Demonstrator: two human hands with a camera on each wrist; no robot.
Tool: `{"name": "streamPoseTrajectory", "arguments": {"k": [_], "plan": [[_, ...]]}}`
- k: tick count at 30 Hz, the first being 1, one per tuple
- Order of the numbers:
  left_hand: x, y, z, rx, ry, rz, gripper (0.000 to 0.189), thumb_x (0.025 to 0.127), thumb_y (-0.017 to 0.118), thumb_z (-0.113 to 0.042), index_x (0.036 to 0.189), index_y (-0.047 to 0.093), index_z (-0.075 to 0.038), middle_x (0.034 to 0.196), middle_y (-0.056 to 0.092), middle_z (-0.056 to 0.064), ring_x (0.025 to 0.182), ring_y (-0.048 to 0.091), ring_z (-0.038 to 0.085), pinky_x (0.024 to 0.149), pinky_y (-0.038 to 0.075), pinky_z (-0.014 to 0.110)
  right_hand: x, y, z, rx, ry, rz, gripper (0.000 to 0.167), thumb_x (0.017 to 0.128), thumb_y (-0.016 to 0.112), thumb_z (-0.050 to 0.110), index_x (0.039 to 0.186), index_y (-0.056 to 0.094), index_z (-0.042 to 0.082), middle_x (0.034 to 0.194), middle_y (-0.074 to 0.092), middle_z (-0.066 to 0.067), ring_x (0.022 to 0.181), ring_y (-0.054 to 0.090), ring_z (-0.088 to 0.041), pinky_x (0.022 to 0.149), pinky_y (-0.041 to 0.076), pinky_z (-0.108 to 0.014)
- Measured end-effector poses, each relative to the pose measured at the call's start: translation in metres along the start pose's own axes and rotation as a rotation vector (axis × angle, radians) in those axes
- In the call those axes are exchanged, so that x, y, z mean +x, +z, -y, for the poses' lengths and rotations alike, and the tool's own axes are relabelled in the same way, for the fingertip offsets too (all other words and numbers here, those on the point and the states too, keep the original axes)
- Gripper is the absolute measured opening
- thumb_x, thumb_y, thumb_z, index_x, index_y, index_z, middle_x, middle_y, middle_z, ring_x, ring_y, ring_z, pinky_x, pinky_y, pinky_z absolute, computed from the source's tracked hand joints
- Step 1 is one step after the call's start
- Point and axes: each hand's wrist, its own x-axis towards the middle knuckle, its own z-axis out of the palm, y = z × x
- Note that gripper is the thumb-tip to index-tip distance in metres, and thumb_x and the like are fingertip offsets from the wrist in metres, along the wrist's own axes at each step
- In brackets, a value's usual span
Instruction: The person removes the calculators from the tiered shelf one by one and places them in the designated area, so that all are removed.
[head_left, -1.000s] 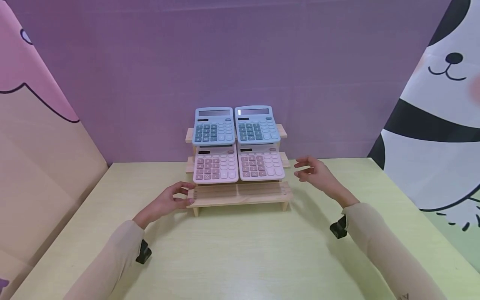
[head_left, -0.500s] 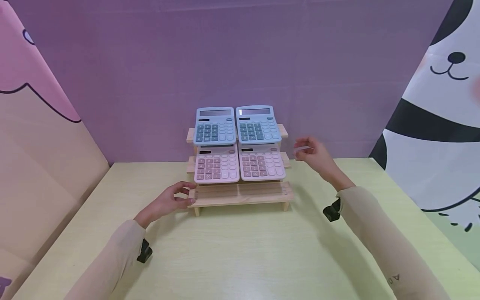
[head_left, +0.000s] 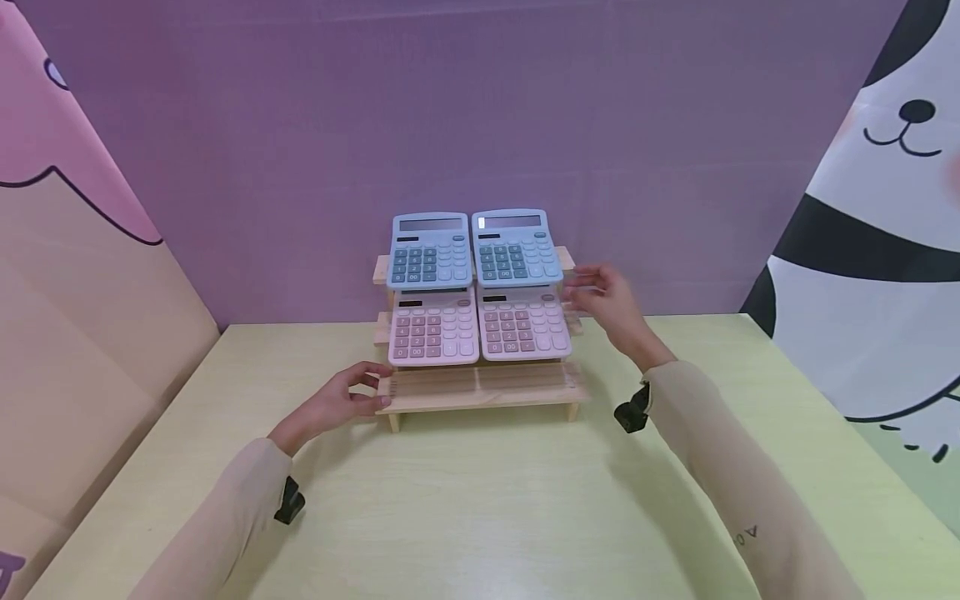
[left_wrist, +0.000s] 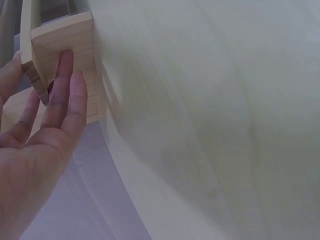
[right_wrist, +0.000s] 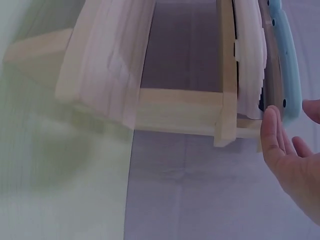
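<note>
A three-step wooden rack (head_left: 480, 388) stands at the table's back. Two blue calculators, left (head_left: 431, 252) and right (head_left: 517, 248), lean on its top step. Below them, on the middle step, are a left pink calculator (head_left: 433, 330) and a right pink calculator (head_left: 523, 327). My left hand (head_left: 333, 407) grips the left end of the bottom step, thumb on one face and fingers (left_wrist: 59, 95) on the other. At the rack's upper right, my right hand (head_left: 609, 307) has its fingers beside the lower corner of the right blue calculator (right_wrist: 290, 65), thumb spread apart.
The pale wooden table (head_left: 480, 500) runs up to a purple backdrop (head_left: 480, 117) close behind the rack. A panda-printed panel (head_left: 877, 308) borders the right side and a pink-and-beige panel (head_left: 82, 333) the left. Black wrist cameras sit under both sleeves.
My right hand has risen and moved left, from beside the rack to its upper right end. The left hand keeps its grip on the bottom step, and the calculators stay in place.
</note>
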Motion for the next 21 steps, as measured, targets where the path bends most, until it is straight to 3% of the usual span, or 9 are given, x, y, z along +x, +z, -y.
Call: {"name": "streamPoseTrajectory", "arguments": {"k": [4, 11, 21], "plan": [[0.001, 0.0, 0.001, 0.006, 0.002, -0.004, 0.056, 0.084, 0.067, -0.023, 0.132, 0.041, -0.009, 0.126, 0.043, 0.019, 0.097, 0.059, 0.027, 0.082, 0.054, 0.035, 0.005, 0.005, -0.001, 0.071, 0.015, -0.007, 0.046, 0.09, 0.053, 0.004, 0.13, 0.034, -0.004, 0.117, 0.049, -0.016, 0.087, 0.059, -0.007, 0.083, 0.053, -0.024], [0.0, 0.001, 0.0, -0.012, 0.01, 0.003, 0.055, 0.084, 0.066, -0.022, 0.131, 0.041, -0.009, 0.126, 0.042, 0.019, 0.097, 0.059, 0.027, 0.083, 0.054, 0.037, 0.009, 0.015, 0.002, 0.184, 0.035, -0.02, 0.048, 0.089, 0.055, 0.003, 0.131, 0.032, -0.006, 0.107, 0.049, -0.008, 0.086, 0.063, -0.013, 0.079, 0.054, -0.023], [-0.003, 0.001, -0.003, -0.017, 0.011, 0.003, 0.053, 0.085, 0.065, -0.019, 0.131, 0.041, -0.008, 0.125, 0.042, 0.02, 0.096, 0.059, 0.027, 0.084, 0.054, 0.038, 0.014, 0.027, 0.006, 0.289, 0.096, -0.09, 0.046, 0.089, 0.053, 0.0, 0.131, 0.034, -0.004, 0.1, 0.05, -0.005, 0.084, 0.064, -0.016, 0.088, 0.051, -0.032]]}}
